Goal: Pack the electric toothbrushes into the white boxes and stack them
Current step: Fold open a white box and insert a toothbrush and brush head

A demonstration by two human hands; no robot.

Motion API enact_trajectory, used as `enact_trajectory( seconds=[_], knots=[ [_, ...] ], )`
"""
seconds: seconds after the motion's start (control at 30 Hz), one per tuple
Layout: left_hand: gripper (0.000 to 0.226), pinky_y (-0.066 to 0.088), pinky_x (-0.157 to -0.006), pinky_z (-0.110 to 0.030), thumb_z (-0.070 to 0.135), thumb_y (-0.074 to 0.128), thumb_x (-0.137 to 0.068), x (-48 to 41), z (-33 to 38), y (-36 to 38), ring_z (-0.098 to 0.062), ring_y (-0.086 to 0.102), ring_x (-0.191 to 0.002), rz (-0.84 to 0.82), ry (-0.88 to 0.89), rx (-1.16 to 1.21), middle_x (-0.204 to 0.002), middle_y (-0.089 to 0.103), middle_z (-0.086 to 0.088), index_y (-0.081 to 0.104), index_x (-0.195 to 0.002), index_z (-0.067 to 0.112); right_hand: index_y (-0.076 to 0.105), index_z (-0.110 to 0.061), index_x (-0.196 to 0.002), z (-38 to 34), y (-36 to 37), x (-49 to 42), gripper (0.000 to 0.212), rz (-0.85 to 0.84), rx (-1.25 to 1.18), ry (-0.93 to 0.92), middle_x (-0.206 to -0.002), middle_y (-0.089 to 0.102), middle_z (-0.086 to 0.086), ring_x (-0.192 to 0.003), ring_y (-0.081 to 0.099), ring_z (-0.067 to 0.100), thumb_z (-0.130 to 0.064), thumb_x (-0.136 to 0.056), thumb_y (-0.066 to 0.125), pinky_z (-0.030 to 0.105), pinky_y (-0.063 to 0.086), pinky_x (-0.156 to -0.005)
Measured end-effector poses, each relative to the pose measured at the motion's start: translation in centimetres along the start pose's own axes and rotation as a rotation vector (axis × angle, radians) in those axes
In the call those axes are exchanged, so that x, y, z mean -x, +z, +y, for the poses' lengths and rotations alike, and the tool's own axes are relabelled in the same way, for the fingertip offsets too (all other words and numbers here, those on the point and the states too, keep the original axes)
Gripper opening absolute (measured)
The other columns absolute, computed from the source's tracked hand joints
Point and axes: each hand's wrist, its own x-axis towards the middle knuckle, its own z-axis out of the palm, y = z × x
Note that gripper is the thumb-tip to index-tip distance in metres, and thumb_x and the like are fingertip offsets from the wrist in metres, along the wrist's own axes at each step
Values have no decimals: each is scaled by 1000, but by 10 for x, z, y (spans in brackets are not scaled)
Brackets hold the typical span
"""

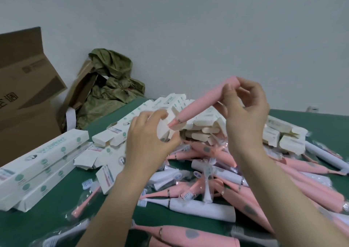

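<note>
As left (149, 139) grips box (164, 127), right (245, 112) pinches toothbrush (200, 103).

Your left grip (147, 144) covers most of the white box (162, 131); the pink toothbrush (200, 103) tip disappears behind its flap. Print on the stacked boxes (37, 163) is unreadable.

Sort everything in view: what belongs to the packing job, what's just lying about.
Job: pink toothbrush in right hand; open white box in left hand; loose toothbrush pile; empty boxes; stacked closed boxes.
Lying about: brown carton; crumpled green wrapping.
</note>
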Motion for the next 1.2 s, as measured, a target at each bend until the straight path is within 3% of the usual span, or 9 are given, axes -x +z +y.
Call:
enact_trajectory(
  seconds=[0.2, 0.37, 0.43, 0.5, 0.57, 0.63, 0.77, 0.97, 1.2],
  knots=[
    [46, 35, -80, -24, 37, 65, -69, -9, 13, -13, -20, 52, -95, 13, 52, 31, -102, 56, -2, 63, -110, 16, 65, -31, -88, 3, 8, 10, 10, -247, 454, -163, -93, 61, -7, -70, 50, -2, -24, -83, 71, 11, 40, -68],
    [36, 35, -75, -12, 25, 72, -69, -5, 11, -16, -18, 54, -93, 80, 34, 88, -98, 53, 2, 66, -102, 13, 68, -37, -81, -4, 10, 11, 17, -856, 685, -137, -92, 53, -15, -77, 49, -1, -23, -89, 63, 10, 42, -71],
    [34, 35, -77, -10, 22, 74, -69, -3, 8, -18, -16, 53, -92, 104, 23, 89, -98, 50, 3, 67, -101, 12, 68, -37, -79, 2, 8, 9, 22, -799, 586, -102, -87, 60, -19, -73, 51, 1, -20, -90, 61, 17, 46, -71],
    [35, 31, -78, -3, 24, 73, -71, -2, 6, -22, -7, 47, -91, 141, -2, 112, -101, 50, 4, 66, -103, 13, 65, -33, -79, 12, 6, 1, 24, -575, 476, 6, -79, 66, -16, -67, 54, 4, -15, -92, 55, 24, 48, -68],
    [36, 29, -77, 1, 26, 71, -72, -3, 3, -27, 1, 42, -89, 179, -33, 133, -104, 53, 0, 66, -105, 13, 62, -25, -85, 29, 7, -3, 18, -554, 649, 67, -82, 64, -12, -75, 58, 8, -13, -92, 51, 18, 47, -69],
    [37, 28, -78, 3, 27, 71, -73, -4, 1, -31, 0, 43, -90, 199, -59, 141, -108, 56, -5, 66, -106, 12, 64, -17, -97, 49, 11, -3, 15, -857, 1022, -16, -96, 64, -5, -92, 60, 14, -10, -90, 52, 12, 44, -72],
    [37, 27, -79, 3, 22, 73, -72, -2, -2, -31, 0, 43, -91, 215, -60, 138, -108, 57, -12, 67, -106, 8, 55, -13, -124, 85, 36, 5, 37, -1381, 1338, -195, -122, 60, 5, -108, 55, 23, -13, -87, 63, 37, 47, -90],
    [38, 28, -80, 1, 24, 71, -71, 0, -3, -30, 1, 42, -91, 211, -49, 141, -108, 58, -12, 67, -106, 8, 52, -9, -110, 112, 54, 6, 23, -1448, 1496, -363, -105, 57, 7, -85, 47, 21, -1, -88, 52, 31, 40, -65],
    [39, 31, -78, 0, 28, 69, -70, 2, -1, -29, -4, 46, -93, 195, -58, 168, -105, 52, 0, 67, -106, 12, 64, -11, -102, 100, 38, 4, 15, -1409, 1421, -402, -114, 57, 4, -108, 47, 23, -14, -89, 57, 30, 36, -71]
  ],
)
